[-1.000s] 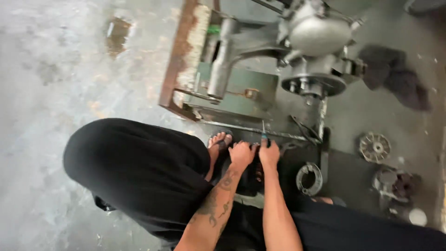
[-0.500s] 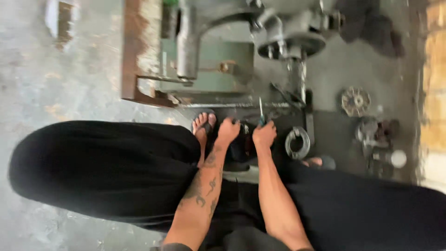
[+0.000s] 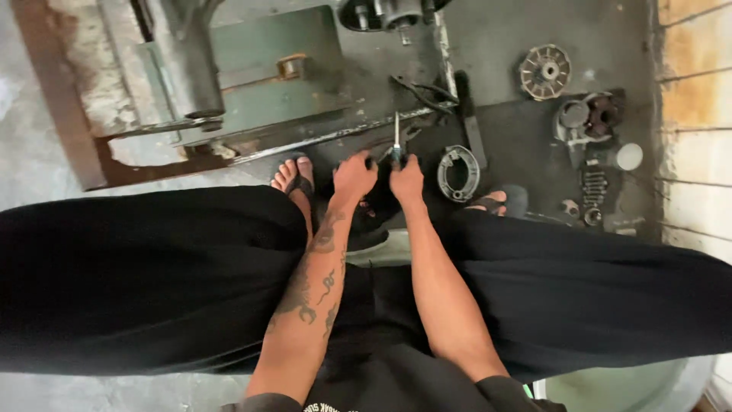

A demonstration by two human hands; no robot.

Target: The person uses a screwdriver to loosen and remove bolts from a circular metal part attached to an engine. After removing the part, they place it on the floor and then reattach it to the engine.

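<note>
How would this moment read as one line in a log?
left hand: on dark part between the feet | right hand: grips upright screwdriver | brake shoes: on floor beside right hand

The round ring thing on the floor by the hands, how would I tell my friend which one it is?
Start at the big green and rusty machine base at the top. Come down to the right hand holding a thin tool. Just right of it, on the dark floor, lies the grey ring, hollow in the middle, unlike the spoked disc higher up.
</note>
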